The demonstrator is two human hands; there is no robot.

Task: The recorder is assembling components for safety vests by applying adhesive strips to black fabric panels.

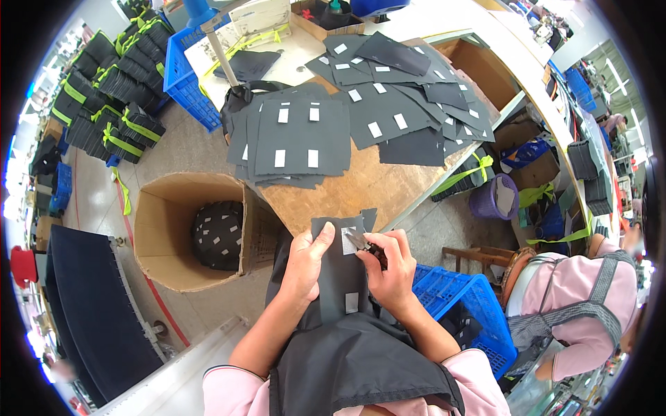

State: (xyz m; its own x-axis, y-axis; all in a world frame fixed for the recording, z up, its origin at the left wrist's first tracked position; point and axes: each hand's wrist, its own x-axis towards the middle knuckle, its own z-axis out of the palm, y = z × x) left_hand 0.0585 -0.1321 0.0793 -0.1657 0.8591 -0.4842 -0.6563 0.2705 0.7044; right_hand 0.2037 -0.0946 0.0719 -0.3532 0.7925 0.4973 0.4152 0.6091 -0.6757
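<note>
Step in hand, as judged: trimming or picking at the upper white patch (349, 247) on a dark panel (334, 277), held above the lap, just off the table (361, 187) corner at 12 o'clock. Left hand (307, 265) pinches the panel's edge at 9 o'clock, thumb on top. Right hand (390, 269), at 3 o'clock, grasps a small metal-tipped tool (356, 240), tip toward 10 o'clock. Forearms rise from 7 and 5 o'clock. Next move appears to call for a steady panel and shallow tip.
</note>
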